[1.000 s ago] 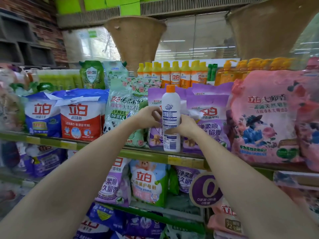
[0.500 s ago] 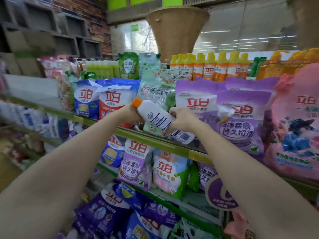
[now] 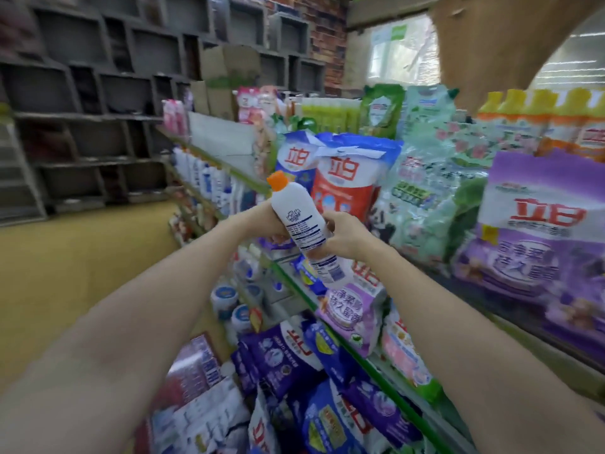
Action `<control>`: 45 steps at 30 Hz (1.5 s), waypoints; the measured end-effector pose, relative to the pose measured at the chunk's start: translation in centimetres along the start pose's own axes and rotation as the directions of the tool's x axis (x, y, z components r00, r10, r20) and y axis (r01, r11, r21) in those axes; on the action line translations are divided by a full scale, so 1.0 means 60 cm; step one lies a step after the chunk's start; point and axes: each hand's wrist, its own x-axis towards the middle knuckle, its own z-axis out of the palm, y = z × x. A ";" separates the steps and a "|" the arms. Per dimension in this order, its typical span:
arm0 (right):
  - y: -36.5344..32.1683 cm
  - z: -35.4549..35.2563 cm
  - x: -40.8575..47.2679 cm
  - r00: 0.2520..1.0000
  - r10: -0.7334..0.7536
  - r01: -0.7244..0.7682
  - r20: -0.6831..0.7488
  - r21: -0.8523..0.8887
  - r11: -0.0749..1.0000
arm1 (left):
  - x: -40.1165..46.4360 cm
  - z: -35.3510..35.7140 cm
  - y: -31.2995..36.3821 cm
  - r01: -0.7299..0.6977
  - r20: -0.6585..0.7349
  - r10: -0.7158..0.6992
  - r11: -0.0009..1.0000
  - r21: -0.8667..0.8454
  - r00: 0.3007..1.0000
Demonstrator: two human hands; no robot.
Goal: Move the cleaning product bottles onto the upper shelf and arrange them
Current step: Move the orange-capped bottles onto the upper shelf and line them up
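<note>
Tilting further than a moment ago, the white bottle now leans cap-up to the left, clear of the upper shelf edge where it stood upright a second back. The left hand grips it behind the label; the right hand wraps its lower body. Beyond the bottle stands a red detergent bag. Judging by this, placement has been undone, likely for a different spot.
</note>
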 end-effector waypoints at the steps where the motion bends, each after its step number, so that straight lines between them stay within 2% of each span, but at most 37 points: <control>1: -0.010 0.021 0.012 0.999 -0.027 0.026 0.027 0.032 0.999 | -0.013 -0.010 -0.023 0.015 -0.001 -0.015 1.000 0.002 1.000; 4: -0.038 0.085 0.042 0.993 -0.065 0.054 0.098 0.110 0.992 | -0.046 -0.040 -0.082 0.114 0.036 -0.113 0.993 -0.017 0.993; 10: -0.073 0.228 0.104 0.979 -0.028 -0.029 0.200 0.278 0.960 | -0.106 -0.094 -0.188 0.245 0.118 -0.236 0.967 -0.074 0.965; 13: -0.098 0.290 0.127 0.971 -0.039 -0.049 0.237 0.358 0.933 | -0.129 -0.115 -0.248 0.298 0.126 -0.279 0.939 -0.170 0.952; 17: -0.137 0.370 0.155 0.948 -0.059 -0.080 0.311 0.414 0.907 | -0.156 -0.130 -0.323 0.330 0.117 -0.309 0.887 -0.323 0.944; 24: -0.175 0.496 0.209 0.924 -0.022 -0.170 0.382 0.461 0.871 | -0.167 -0.136 -0.456 0.359 0.042 -0.385 0.807 -0.470 0.922; 30: -0.204 0.578 0.259 0.926 0.020 -0.193 0.376 0.430 0.882 | -0.170 -0.124 -0.543 0.332 -0.092 -0.509 0.677 -0.657 0.856; 33: -0.219 0.609 0.282 0.925 0.050 -0.195 0.376 0.359 0.913 | -0.156 -0.129 -0.571 0.373 -0.071 -0.555 0.642 -0.669 0.829; 38: -0.235 0.659 0.327 0.932 0.034 -0.111 0.362 0.195 0.974 | -0.134 -0.158 -0.605 0.474 -0.008 -0.614 0.619 -0.626 0.790; 41: -0.235 0.696 0.366 0.936 -0.013 -0.008 0.351 0.058 0.998 | -0.110 -0.165 -0.641 0.526 -0.026 -0.698 0.563 -0.637 0.715; 45: -0.235 0.739 0.429 0.929 -0.044 0.044 0.368 0.009 0.999 | -0.070 -0.180 -0.699 0.532 -0.119 -0.803 0.489 -0.691 0.584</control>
